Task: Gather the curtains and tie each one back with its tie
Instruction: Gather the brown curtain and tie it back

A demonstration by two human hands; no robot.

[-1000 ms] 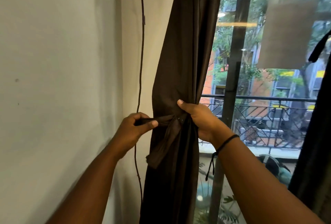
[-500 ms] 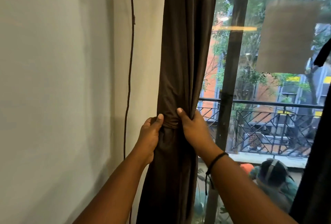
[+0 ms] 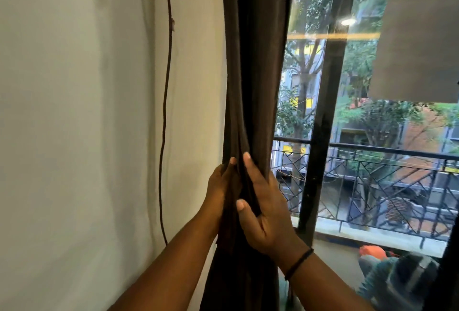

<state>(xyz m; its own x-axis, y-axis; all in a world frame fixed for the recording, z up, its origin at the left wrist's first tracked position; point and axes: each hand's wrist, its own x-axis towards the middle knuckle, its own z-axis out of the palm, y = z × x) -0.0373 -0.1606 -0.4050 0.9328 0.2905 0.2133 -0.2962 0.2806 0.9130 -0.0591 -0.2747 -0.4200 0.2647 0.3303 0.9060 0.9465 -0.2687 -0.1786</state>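
Observation:
A dark brown curtain point(image 3: 253, 62) hangs gathered into a narrow column beside the window. My left hand point(image 3: 219, 186) grips its left side, fingers curled into the folds. My right hand point(image 3: 263, 209) grips its right side, thumb across the front and fingers wrapped behind the cloth. The two hands squeeze the bundle between them at about waist height. The tie is hidden between my hands and cannot be made out. A second dark curtain point(image 3: 444, 283) shows only as a strip at the lower right edge.
A white wall point(image 3: 74, 112) stands left, with a thin dark cable point(image 3: 166, 112) running down it. A dark window frame post point(image 3: 323, 112) stands right of the curtain. Behind the glass are a balcony railing point(image 3: 372, 174) and trees. A seated person point(image 3: 397, 278) is at the lower right.
My left hand went from pulling the tie's end leftward to closing in on the curtain. Both hands now clasp the bundle close together, and the tie's hanging loop is out of sight.

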